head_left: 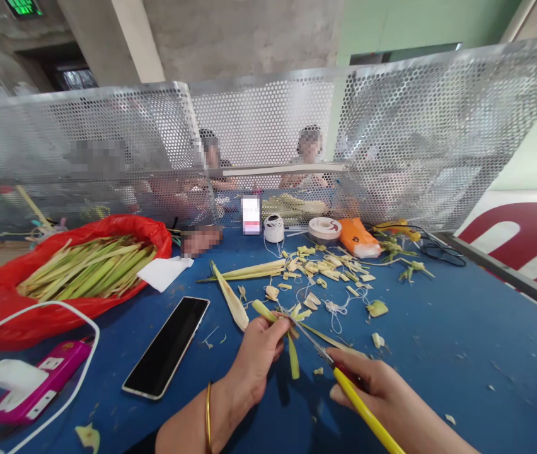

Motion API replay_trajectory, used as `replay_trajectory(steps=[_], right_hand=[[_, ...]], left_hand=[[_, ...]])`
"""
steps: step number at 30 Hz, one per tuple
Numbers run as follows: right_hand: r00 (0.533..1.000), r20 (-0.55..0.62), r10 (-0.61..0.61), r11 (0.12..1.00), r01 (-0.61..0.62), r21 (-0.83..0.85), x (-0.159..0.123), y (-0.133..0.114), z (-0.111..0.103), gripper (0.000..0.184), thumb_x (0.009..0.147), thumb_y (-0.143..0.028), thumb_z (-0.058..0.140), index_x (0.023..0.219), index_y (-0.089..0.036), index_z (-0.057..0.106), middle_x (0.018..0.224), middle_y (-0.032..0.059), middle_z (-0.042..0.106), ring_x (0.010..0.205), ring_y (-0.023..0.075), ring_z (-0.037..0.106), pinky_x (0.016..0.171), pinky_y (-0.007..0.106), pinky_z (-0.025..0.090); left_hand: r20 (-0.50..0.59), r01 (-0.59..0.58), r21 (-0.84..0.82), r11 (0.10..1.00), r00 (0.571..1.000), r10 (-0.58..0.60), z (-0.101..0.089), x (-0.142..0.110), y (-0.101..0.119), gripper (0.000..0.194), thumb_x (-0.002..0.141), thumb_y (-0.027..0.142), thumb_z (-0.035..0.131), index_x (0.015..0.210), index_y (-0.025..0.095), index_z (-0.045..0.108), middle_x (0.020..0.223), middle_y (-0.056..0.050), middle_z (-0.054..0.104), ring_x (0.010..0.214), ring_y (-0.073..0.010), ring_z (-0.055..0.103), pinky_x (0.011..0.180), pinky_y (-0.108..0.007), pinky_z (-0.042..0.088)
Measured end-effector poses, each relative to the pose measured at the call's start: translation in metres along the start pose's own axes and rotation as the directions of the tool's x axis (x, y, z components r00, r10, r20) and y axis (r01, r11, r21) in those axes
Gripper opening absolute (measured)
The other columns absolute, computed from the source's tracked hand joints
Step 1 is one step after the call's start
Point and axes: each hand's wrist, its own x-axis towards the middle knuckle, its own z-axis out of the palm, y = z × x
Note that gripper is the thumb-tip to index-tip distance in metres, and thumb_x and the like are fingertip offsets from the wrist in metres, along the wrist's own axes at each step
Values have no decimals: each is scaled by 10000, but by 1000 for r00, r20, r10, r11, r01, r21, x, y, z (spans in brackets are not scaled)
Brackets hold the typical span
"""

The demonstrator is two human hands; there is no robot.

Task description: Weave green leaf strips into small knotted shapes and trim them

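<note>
My left hand (263,347) pinches a small bundle of pale green leaf strips (293,356), which stick out in several directions. My right hand (372,384) is closed around a yellow-handled tool (360,403) with a long, thin metal front end. Its tip reaches the leaf bundle beside my left fingertips; whether it grips or cuts there I cannot tell. Just beyond my left hand lies a broad pale leaf (230,297). Cut leaf pieces (328,270) and a tangle of white string (336,309) are scattered farther back on the blue table (438,366).
On the left are a red plastic bag (8,315) of leaves, a phone (167,347) and a pink power strip (63,362). White thread (274,229), a tape roll (324,228) and an orange packet (359,238) stand along the back. A perforated metal screen (268,107) separates people beyond.
</note>
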Motion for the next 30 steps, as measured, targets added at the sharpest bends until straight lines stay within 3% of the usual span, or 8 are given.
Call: replay_trajectory(steps=[3,7,12,16,18,20,26,30], right_hand=[[997,58,47,999,-47,3,0,1,-1,258,748,-361,663,914,-187,758,739,16,677,703,200,610,613,234,501],[996,91,11,1000,-12,10,1,4,0,236,762,-392,652,840,-194,753,705,15,666,726,209,618,626,241,508],[996,-74,47,998,-44,33,6,10,-10,477,785,-523,607,1087,-167,709,773,46,706,746,222,651,635,255,527],[962,-269,46,957,-119,-264,8,17,-35,581,788,-520,591,1264,-189,622,973,84,741,847,268,687,694,294,535],[950,-312,7,879,-155,-452,9,24,-44,545,794,-485,585,1282,-245,613,1015,78,745,813,272,702,660,303,532],[949,-315,-14,829,-165,-535,9,31,-48,496,808,-474,567,1255,-269,633,995,71,757,762,265,710,612,290,526],[955,-298,-4,923,-110,-368,10,43,-46,579,792,-521,597,1270,-194,619,998,72,756,817,241,704,680,260,547],[976,-216,34,959,-93,-268,7,39,-45,659,737,-510,673,1295,-168,593,1007,70,741,851,243,689,723,260,552]], left_hand=[[11,-2,-8,1000,1000,2,-1,0,0,243,727,382,644,702,173,522,464,107,281,429,-47,158,460,-239,100],[21,-7,-39,999,1000,8,-2,1,1,298,711,425,681,715,164,539,481,96,343,428,-41,177,459,-235,106],[40,-43,-41,998,998,45,-1,-1,8,418,662,476,753,875,137,630,583,52,507,439,-37,264,459,-231,119],[50,-69,-69,995,996,73,1,-5,11,391,623,373,805,897,151,636,531,72,454,483,-62,332,483,-222,202],[72,-73,-122,990,994,83,1,-6,11,337,606,300,803,866,152,648,594,43,512,538,-78,380,521,-226,272],[86,-61,-148,987,993,75,0,-6,11,283,611,275,784,838,150,671,669,11,561,580,-90,400,554,-236,305],[89,-61,-19,998,994,63,0,-6,12,261,661,369,753,804,151,740,597,11,519,558,-95,335,544,-245,238],[82,-67,17,998,994,65,0,-6,14,299,713,437,694,807,161,760,615,-4,540,559,-103,359,548,-249,227]])
